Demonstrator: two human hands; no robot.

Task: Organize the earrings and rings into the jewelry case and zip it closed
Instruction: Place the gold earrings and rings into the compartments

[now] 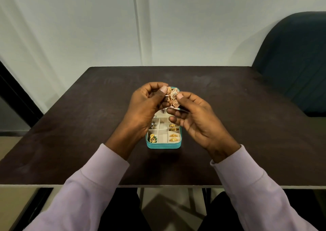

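Note:
A teal jewelry case point(164, 145) lies open on the dark table, its cream compartments showing. Several gold rings point(173, 132) sit in the slots on its right side. A gold and green earring point(152, 137) lies in the near left compartment, and a small silvery piece point(152, 124) in the one behind it. Above the case, my left hand point(146, 107) and my right hand point(195, 117) both pinch a cluster of gold filigree earrings point(173, 97) between thumb and fingers. The case's far part and lid are mostly hidden behind my hands.
The dark brown table point(88, 124) reaches to a pale wall. A dark teal chair point(296, 59) stands at the table's far right corner. My lilac sleeves cross the near table edge.

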